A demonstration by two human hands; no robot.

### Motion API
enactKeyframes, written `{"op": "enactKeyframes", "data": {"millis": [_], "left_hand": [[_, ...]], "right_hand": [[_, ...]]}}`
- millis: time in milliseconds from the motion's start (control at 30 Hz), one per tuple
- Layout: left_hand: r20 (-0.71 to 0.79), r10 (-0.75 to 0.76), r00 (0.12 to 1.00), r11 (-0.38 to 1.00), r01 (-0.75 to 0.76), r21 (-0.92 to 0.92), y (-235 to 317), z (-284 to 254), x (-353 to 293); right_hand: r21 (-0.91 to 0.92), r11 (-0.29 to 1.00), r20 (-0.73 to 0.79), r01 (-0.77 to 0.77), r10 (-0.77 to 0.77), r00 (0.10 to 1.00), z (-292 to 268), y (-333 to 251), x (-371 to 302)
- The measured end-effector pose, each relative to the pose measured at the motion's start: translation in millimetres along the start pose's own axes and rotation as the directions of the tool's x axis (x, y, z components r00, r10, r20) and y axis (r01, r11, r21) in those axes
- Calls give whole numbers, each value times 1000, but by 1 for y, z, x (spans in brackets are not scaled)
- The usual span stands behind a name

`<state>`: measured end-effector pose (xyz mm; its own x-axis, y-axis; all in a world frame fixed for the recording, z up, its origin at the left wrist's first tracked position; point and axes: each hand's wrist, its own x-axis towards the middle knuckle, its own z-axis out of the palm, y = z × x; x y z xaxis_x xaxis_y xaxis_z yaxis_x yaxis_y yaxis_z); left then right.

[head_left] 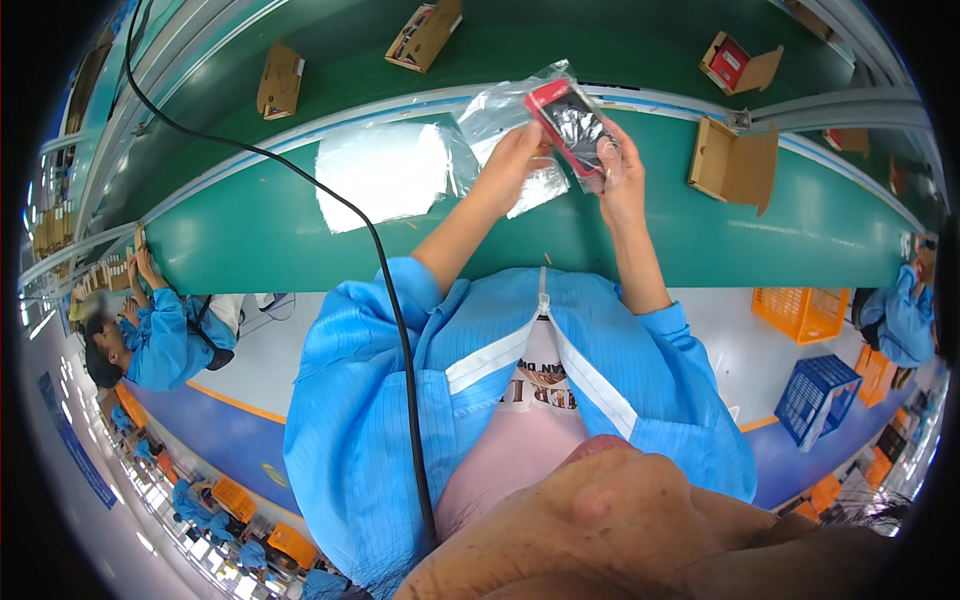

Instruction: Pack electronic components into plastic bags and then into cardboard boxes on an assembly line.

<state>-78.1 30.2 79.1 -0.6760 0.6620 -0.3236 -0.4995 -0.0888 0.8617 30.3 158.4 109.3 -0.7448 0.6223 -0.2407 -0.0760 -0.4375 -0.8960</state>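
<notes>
Hands meet at about 12 o'clock in the head view, raised over the green table. A small red-framed rectangular device with a dark glossy face sits between them, partly inside a clear crinkled plastic bag. Its long axis runs from 10 o'clock down to 4 o'clock. The right hand is closed around the device's lower end through the film; the left hand pinches the bag just beside the device, at its 8 o'clock side. Both are touching, so neither is nearer. A stack of clear flat bags lies on the table at 9 o'clock from the left hand. An open brown cardboard box rests at 3 o'clock from the right hand, well apart.
</notes>
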Motion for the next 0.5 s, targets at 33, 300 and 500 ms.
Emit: {"op": "enactKeyframes", "data": {"millis": [33, 300, 500], "left_hand": [[216, -147, 965, 919, 214, -331, 10, 12, 3], [119, -483, 867, 710, 468, -526, -4, 30, 7], [-24, -99, 995, 967, 90, -238, 18, 46, 10]], "right_hand": [[-88, 996, 27, 23, -21, 999, -2, -5, -5], [-262, 965, -248, 19, -86, 965, -95, -11, -37], [-963, 268, -233, -17, -803, 548, -242, -20, -16]]}}
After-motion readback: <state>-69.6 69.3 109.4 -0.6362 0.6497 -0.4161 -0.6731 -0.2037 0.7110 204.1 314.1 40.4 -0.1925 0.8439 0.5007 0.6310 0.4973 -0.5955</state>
